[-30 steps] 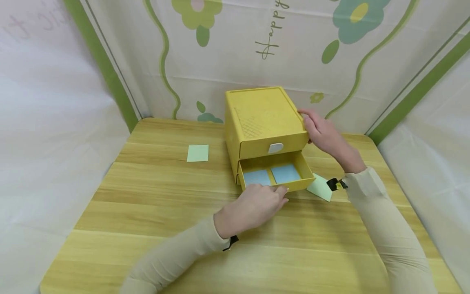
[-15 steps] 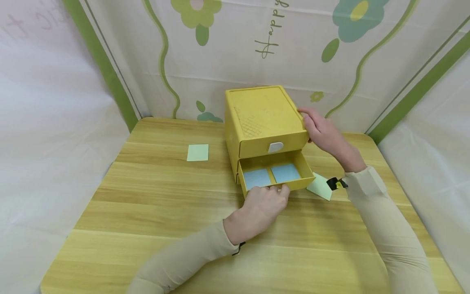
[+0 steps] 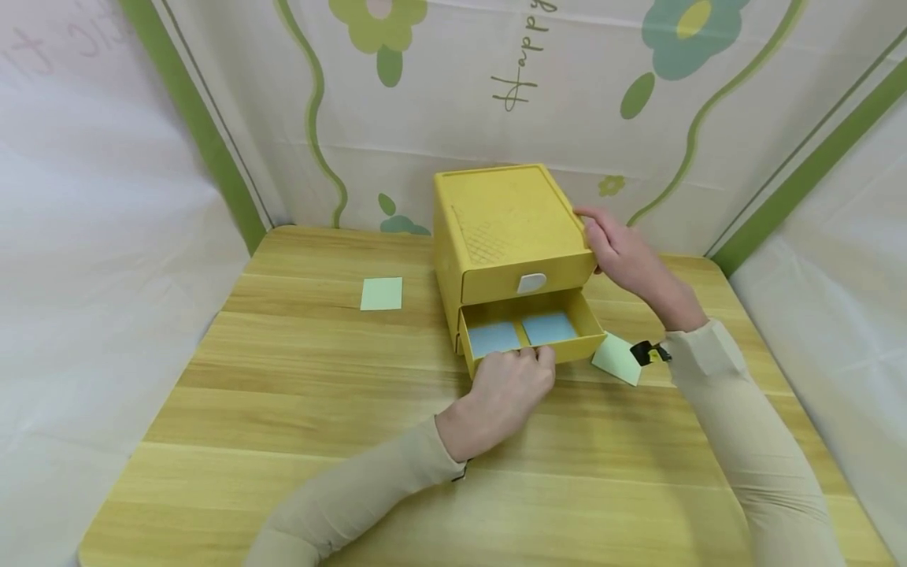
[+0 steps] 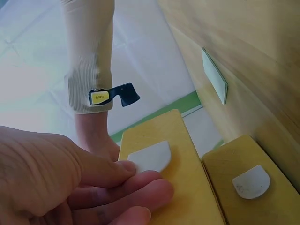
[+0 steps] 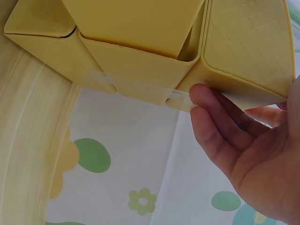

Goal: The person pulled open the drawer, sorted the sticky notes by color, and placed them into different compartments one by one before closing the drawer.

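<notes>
A yellow drawer cabinet (image 3: 513, 209) stands on the wooden table, its middle drawer (image 3: 577, 349) pulled partly out. Two blue sticky-note pads, one on the left (image 3: 494, 339) and one on the right (image 3: 549, 328), lie flat inside that drawer. At the drawer's front is my left hand (image 3: 505, 391); in the left wrist view its thumb and curled fingers pinch the white handle (image 4: 157, 157). My right hand (image 3: 627, 253) grips the cabinet's upper right edge. The right wrist view shows its fingertips (image 5: 201, 96) against the cabinet's side.
One pale green sticky-note pad (image 3: 381, 294) lies left of the cabinet; another (image 3: 616, 358) lies at its right, near the right cuff. The top drawer's white handle (image 3: 532, 283) faces front. A flower-printed curtain (image 3: 425, 118) hangs close behind.
The middle drawer has slid slightly inward, carrying the blue pads back with it. My left hand has moved forward with the drawer front. The right hand keeps its place on the cabinet.
</notes>
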A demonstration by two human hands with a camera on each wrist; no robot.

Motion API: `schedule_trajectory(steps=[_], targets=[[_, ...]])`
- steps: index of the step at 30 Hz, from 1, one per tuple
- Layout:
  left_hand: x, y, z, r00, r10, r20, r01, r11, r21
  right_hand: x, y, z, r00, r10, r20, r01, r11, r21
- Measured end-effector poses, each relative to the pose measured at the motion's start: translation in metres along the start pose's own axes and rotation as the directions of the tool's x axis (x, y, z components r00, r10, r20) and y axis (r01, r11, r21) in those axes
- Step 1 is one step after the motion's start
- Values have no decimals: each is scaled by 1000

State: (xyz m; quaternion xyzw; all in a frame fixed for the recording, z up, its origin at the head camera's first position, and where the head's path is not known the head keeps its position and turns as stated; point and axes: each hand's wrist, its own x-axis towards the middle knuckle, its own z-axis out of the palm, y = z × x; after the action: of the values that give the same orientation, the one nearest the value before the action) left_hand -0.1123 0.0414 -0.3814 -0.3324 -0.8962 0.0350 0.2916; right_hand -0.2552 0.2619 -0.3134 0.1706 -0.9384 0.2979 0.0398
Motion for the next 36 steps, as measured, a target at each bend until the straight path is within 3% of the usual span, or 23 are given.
schedule_trajectory(steps=[4,16,24,36], targets=[[4,-2,2,1000,-11,-7,11,1000,13,0,0,0,1000,0,0,0,1000,10],[15,-16,7,998,-20,64,23,999,-37,-1,-1,0,1000,5,6,-5,1000,6],[26,-30,13,987,-8,158,20,997,-75,-1,-1,0,1000,8,3,-8,1000,-6],[34,-41,23,994,-20,111,29,997,-74,-1,0,0,1000,0,-2,0,1000,-16]])
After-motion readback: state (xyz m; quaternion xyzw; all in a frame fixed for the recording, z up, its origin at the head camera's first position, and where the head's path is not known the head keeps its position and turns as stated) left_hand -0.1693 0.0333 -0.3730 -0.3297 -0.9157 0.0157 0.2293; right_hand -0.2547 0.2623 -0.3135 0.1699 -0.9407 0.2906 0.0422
